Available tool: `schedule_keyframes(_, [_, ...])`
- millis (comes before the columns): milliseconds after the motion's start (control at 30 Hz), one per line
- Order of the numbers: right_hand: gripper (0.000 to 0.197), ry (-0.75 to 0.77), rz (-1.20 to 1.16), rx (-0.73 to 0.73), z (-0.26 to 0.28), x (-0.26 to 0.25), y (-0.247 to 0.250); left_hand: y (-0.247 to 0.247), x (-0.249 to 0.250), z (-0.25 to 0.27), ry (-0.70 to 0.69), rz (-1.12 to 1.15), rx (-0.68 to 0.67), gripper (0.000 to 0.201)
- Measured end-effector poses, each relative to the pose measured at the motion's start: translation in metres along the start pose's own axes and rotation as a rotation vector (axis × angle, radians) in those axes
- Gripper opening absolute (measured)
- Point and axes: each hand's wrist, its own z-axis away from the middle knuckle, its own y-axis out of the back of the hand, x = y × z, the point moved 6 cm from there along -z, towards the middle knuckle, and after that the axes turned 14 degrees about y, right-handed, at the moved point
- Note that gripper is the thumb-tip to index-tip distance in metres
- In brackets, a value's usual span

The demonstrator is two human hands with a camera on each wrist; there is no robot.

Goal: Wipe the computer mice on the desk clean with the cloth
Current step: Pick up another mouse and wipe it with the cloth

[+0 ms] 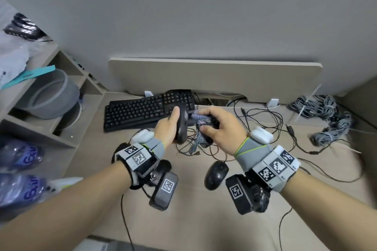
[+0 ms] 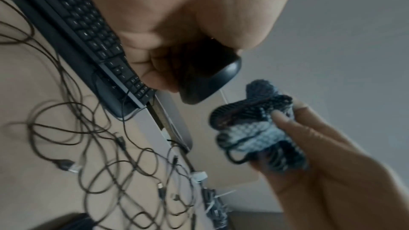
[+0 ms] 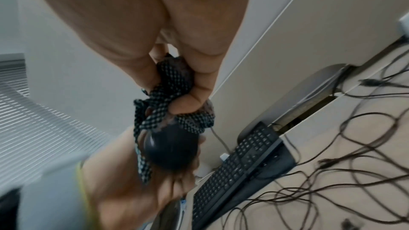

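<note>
The left hand [image 1: 166,126] has its fingers and thumb curled round a black computer mouse [image 1: 182,126], held up off the desk and turned on edge so that one side faces the other hand. The right hand [image 1: 222,128] is closed on a bunched checked cloth [image 1: 201,128], thumb pinning the wad against the fingers, a loose tail hanging below. From the left wrist the cloth [image 2: 254,128] sits just off the mouse's rounded end [image 2: 210,80]; from the right wrist the cloth [image 3: 175,97] seems to meet the mouse's shell [image 3: 170,148], so whether they touch I cannot say for certain.

The mouse looks light and rigid, with a smooth plastic shell that is likely slick under a rubbing cloth. A grip across its two flanks, as here, seems the safest hold, since it leaves top and underside free and keeps pressure off the buttons and wheel. Its cable appears to trail into the tangle of thin black cables [image 1: 255,120] on the desk [image 1: 193,220] and may tug if the mouse is lifted far. The cloth is soft and limp and works best wadded, loose ends tucked in.

A second black mouse [image 1: 216,174] lies on the desk near the right wrist, and a black keyboard [image 1: 142,111] sits behind the hands.
</note>
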Motion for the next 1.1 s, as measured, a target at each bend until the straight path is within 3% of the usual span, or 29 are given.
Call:
schedule_keyframes(67, [0.036,-0.047,0.002,0.007,0.008,0.018,0.020,-0.014,-0.018,0.001,-0.076,-0.195,0.069,0.062])
schedule_keyframes(200, [0.031,-0.116,0.016,-0.031,0.035,0.053,0.053,-0.044,-0.076,0.008,0.014,-0.335,0.195,0.049])
schedule_keyframes(333, [0.031,-0.146,0.035,-0.080,0.057,0.077,0.058,-0.056,-0.113,0.013,0.082,-0.571,0.304,0.066])
schedule_keyframes(600, [0.031,-0.246,0.105,-0.118,0.081,0.131,0.046,-0.084,-0.166,-0.030,0.161,-0.849,0.213,0.084])
schedule_keyframes(733, [0.031,-0.262,0.134,-0.117,0.089,0.155,0.035,-0.098,-0.181,-0.054,0.113,-0.909,0.191,0.092])
schedule_keyframes(900, [0.033,-0.353,0.162,-0.157,0.097,0.178,0.028,-0.100,-0.186,-0.063,0.039,-0.980,0.270,0.080])
schedule_keyframes(1033, [0.033,-0.366,0.192,-0.175,0.097,0.181,0.024,-0.102,-0.172,-0.051,-0.140,-0.916,0.342,0.077])
schedule_keyframes(1100, [0.033,-0.372,0.183,-0.181,0.097,0.183,0.022,-0.110,-0.169,-0.043,-0.208,-0.856,0.306,0.070])
